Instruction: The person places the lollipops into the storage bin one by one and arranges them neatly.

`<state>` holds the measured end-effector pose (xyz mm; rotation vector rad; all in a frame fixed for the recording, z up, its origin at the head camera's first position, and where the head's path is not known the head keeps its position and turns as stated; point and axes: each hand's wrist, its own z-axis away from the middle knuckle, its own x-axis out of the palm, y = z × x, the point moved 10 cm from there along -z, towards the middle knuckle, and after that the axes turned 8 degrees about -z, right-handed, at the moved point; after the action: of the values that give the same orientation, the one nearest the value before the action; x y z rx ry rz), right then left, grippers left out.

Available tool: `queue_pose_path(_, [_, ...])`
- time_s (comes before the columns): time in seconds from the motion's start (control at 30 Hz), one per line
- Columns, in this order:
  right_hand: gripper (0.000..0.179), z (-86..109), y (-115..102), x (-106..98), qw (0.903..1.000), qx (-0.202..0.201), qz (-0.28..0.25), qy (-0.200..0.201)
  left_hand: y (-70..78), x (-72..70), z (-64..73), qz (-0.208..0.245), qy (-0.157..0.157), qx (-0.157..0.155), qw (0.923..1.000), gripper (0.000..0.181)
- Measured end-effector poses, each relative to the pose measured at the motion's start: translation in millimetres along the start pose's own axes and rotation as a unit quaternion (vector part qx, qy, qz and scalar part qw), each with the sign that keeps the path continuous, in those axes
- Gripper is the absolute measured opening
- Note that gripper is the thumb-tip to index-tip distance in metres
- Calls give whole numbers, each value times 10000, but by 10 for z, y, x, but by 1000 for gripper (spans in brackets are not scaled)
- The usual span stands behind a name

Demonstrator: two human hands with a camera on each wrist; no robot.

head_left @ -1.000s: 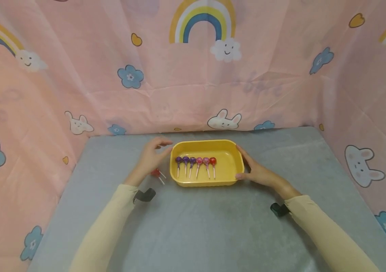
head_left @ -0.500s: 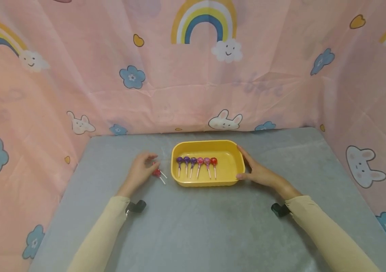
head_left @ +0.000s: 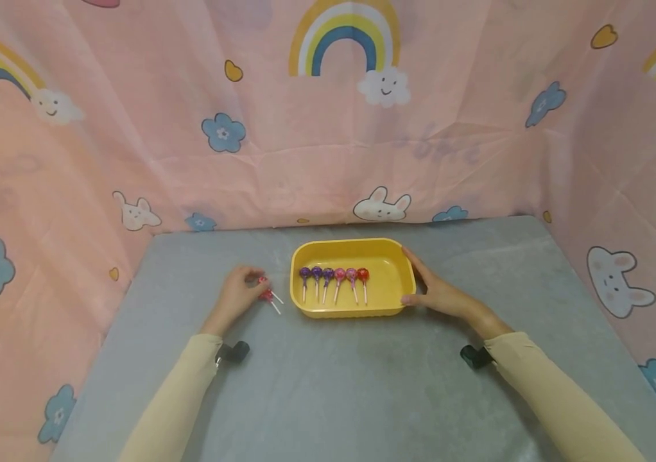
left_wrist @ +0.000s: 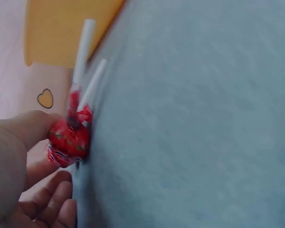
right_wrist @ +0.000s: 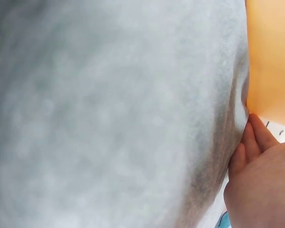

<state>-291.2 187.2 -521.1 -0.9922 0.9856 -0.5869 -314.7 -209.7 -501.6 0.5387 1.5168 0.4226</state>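
Observation:
A yellow tray (head_left: 351, 242) sits mid-table and holds a row of several lollipops (head_left: 334, 276), purple, pink and red. Left of it two red lollipops (head_left: 268, 296) lie on the grey cloth. My left hand (head_left: 255, 285) is curled over them. In the left wrist view its thumb (left_wrist: 19, 137) presses a red lollipop head (left_wrist: 69, 140), with the fingers curled beneath and the tray's corner (left_wrist: 61, 28) beyond the two white sticks. My right hand (head_left: 414, 279) rests against the tray's right end, fingers straight along the side. The right wrist view shows those fingers (right_wrist: 256, 147) beside the tray wall (right_wrist: 270, 57).
A grey cloth covers the table (head_left: 351, 385). Pink curtains (head_left: 449, 128) printed with rainbows, rabbits and flowers close off the back and both sides. Black wrist straps (head_left: 235, 351) sit on both sleeves.
My left hand drew back from the tray's left rim to the red lollipops and curled its fingers over them. My right hand and the tray stayed put.

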Motion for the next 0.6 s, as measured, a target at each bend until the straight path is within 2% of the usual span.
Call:
queue_pose_path(0.13, [107, 0, -8, 6, 10000, 10, 17, -15, -6, -22, -6, 99, 53, -102, 9999, 34])
queue_pose_path(0.3, [107, -3, -11, 4, 10000, -2, 20, -4, -8, -24, -21, -31, 140, -100, 9998, 27])
queue_pose_path(0.6, [107, 0, 0, 6, 10000, 5, 42, -37, -4, -25, 15, -114, 296, -194, 9993, 30])
